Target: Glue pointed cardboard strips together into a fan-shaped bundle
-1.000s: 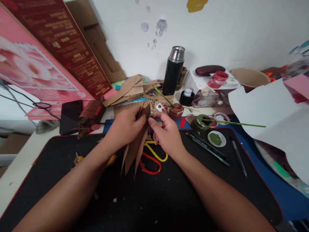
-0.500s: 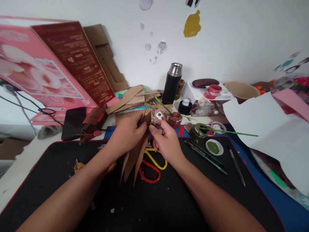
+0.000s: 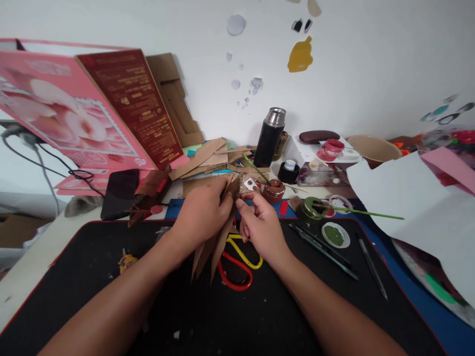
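Observation:
My left hand [image 3: 204, 211] is closed round a bundle of long brown cardboard strips [image 3: 218, 242], gripping them near their top; their pointed ends fan down onto the black mat [image 3: 230, 316]. My right hand [image 3: 260, 225] is beside it, its thumb and forefinger pinched on the top edge of the same strips. Under the strips lie scissors with one yellow and one red handle [image 3: 239, 264].
A brown paint jar [image 3: 273, 190], a green paint jar with a green brush [image 3: 311, 207], a black flask [image 3: 270, 137], a heap of cardboard scraps [image 3: 208, 155] and a pink box [image 3: 74, 118] stand behind. White paper [image 3: 419, 198] lies right; a pen [image 3: 373, 267] rests on the mat.
The view has tilted upward a little, so more wall shows. Both hands stay on the cardboard strips with hardly any shift.

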The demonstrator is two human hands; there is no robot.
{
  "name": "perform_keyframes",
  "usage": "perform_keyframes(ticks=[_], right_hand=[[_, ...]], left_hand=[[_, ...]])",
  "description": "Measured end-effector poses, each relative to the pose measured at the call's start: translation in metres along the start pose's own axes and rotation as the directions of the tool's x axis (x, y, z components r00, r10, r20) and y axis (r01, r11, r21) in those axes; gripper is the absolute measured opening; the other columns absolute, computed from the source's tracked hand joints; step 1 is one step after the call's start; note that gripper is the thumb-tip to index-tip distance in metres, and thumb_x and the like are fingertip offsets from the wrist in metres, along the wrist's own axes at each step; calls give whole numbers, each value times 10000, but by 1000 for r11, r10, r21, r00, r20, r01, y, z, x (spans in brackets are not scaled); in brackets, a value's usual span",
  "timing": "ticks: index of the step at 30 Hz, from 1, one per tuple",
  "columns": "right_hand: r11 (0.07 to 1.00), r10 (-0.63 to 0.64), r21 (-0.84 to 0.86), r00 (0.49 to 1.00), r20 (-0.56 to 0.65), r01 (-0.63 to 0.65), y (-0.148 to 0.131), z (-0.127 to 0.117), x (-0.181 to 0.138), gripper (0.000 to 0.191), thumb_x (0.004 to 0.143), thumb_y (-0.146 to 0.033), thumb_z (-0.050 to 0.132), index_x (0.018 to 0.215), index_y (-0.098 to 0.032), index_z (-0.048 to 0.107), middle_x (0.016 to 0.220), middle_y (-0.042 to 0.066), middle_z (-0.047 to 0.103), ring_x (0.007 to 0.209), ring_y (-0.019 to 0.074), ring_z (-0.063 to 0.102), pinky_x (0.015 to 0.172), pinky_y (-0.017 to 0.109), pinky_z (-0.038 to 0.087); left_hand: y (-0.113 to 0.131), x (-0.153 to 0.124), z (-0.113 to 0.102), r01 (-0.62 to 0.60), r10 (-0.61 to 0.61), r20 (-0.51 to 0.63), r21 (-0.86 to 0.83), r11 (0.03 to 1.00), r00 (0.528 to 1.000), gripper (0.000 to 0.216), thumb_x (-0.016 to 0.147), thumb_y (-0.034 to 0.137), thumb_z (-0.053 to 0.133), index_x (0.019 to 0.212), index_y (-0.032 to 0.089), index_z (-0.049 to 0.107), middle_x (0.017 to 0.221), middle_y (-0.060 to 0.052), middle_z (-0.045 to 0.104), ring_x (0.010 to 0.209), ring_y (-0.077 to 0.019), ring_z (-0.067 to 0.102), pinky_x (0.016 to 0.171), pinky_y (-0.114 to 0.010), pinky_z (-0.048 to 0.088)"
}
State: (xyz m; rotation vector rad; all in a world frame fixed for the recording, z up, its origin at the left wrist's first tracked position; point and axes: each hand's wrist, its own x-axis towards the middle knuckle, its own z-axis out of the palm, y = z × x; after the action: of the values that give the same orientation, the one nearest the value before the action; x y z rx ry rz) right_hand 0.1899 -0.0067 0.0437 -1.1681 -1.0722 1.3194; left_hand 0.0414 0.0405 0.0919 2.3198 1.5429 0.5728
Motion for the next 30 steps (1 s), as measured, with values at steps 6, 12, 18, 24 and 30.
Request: perform_keyframes(ticks=[6,12,18,24,30], right_hand=[[1000,17,7,1000,13,-17,-4,-1,0,309,964,-523,666,1028,-249,538,427,-145,460,328,117,448,372,217,323],[999,28,14,999,37,-29,-2,-3,4,364,949,-563,681,1051,-240,547,418,-145,469,320,118,438,372,219,343],[998,54,6,998,44,-55,-2,-2,2,377,964,-587,655,1052,-233,558,429,-143,464,318,114,436,373,212,300],[994,100,-50,993,61,-97,3,1,2,456,943,-671,647,925,-219,591,430,-115,474,322,111,425,380,223,317],[997,71,7,997,1,-71,4,0,5,455,934,-646,667,1030,-209,587,452,-121,482,356,115,435,391,215,361]], left_hand=[[0,-2,-2,-31,30,-19,-67,997,999,168,981,224,492,815,241,477,734,-16,573,661,-198,509,643,-343,280],[-2,-1,-2,-21,21,-12,-40,999,1000,162,994,243,493,835,236,521,751,-32,611,676,-211,537,643,-344,280],[-6,0,-4,-14,14,-6,-42,999,1000,150,992,243,505,853,232,561,762,-41,649,687,-224,575,637,-344,305],[-12,3,-8,7,-7,-36,-22,1000,999,147,998,257,494,900,227,600,802,-56,689,711,-236,613,645,-341,348],[-14,5,-10,19,-19,-12,6,1000,1000,173,1007,264,482,908,223,618,825,-68,707,745,-249,637,663,-341,365]])
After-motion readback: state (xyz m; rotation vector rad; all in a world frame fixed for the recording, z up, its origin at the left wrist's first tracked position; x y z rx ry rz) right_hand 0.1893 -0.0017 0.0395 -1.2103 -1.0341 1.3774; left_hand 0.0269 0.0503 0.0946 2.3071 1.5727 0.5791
